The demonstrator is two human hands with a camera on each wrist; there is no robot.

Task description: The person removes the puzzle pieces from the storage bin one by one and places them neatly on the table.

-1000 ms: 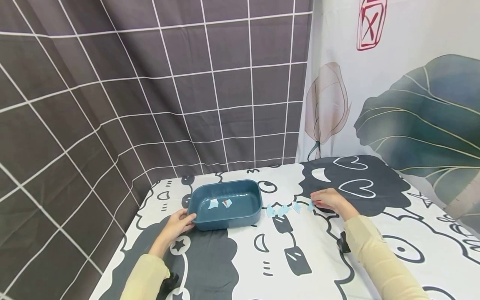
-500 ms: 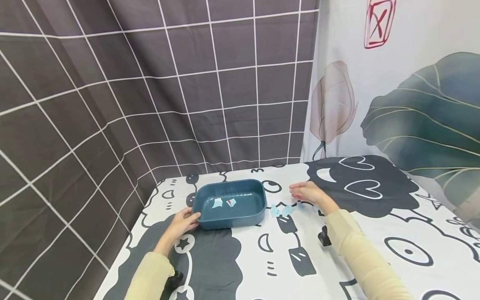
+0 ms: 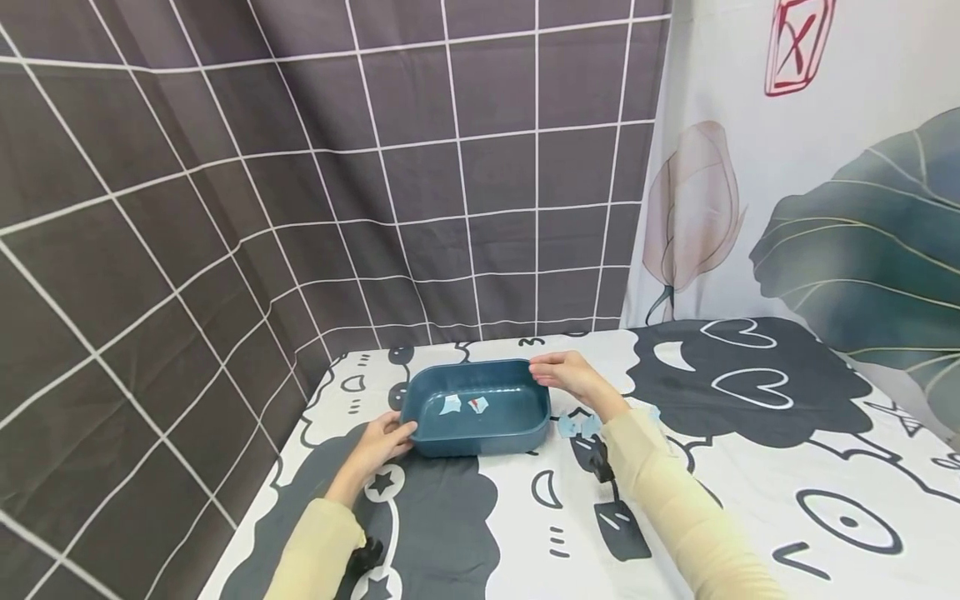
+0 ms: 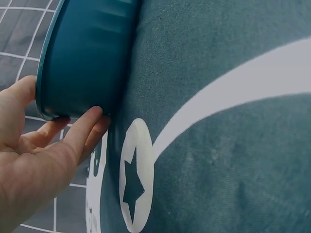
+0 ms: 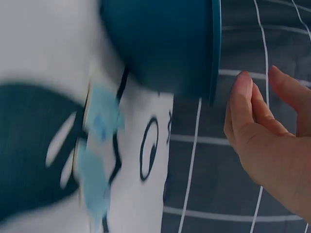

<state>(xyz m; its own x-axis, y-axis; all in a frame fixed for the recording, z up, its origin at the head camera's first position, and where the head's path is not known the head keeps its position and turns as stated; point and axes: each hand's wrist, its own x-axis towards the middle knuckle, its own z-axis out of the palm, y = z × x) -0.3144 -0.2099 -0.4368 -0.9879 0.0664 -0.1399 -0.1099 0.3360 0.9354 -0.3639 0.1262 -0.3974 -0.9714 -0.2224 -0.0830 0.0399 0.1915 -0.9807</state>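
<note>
A dark teal rectangular basin (image 3: 480,446) stands on the patterned cloth. My left hand (image 3: 382,446) holds its left end, thumb at the rim and fingers against the outer wall, as the left wrist view shows. My right hand (image 3: 573,379) is at the right end, fingertips close by the rim. In the right wrist view the thumb and fingers (image 5: 240,97) are apart with nothing seen between them. Inside the basin lie a pale paper scrap (image 3: 450,404) and another scrap with a red mark (image 3: 478,405). Light blue scraps (image 3: 577,426) lie just right of the basin.
Beyond my right sleeve (image 3: 652,467), another light blue scrap (image 3: 655,413) shows on the cloth, partly hidden. A dark grid curtain (image 3: 480,208) hangs behind and to the left. A white floral curtain (image 3: 697,250) hangs at the right.
My right hand has moved left from beside the rightmost blue scrap to the basin's right rim. My left hand stays on the basin. The head view has turned slightly left.
</note>
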